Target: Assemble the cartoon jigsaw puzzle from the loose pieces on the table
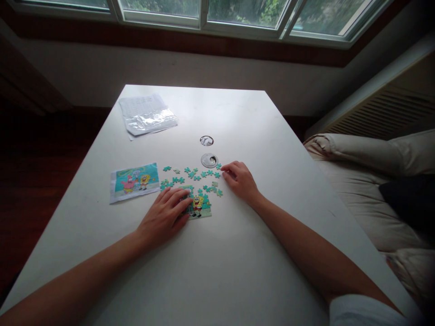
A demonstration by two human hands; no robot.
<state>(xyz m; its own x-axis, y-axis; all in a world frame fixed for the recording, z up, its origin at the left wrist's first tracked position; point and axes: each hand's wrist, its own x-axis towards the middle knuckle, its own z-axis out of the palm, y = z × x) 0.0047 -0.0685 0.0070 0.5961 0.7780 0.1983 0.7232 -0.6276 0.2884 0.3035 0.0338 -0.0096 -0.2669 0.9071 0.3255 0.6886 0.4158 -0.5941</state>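
Observation:
A partly joined jigsaw puzzle [197,206] with a yellow cartoon figure lies on the white table. My left hand [165,212] rests flat over its left side, fingers stretched out, hiding that part. Loose green jigsaw pieces [192,174] are scattered just beyond it. To their right, my right hand [240,182] has loosely bent fingers, thumb and index apart. Its fingertips are beside a single jigsaw piece [218,166]; whether they touch it I cannot tell. Left of the pieces is a reference picture [137,182] with cartoon figures.
Papers in a clear plastic sleeve [147,114] lie at the table's far left. Beyond the pieces are a round hole [206,141] in the tabletop and a round grommet cover [209,160]. A beige sofa [367,194] stands to the right, below the windows [238,13].

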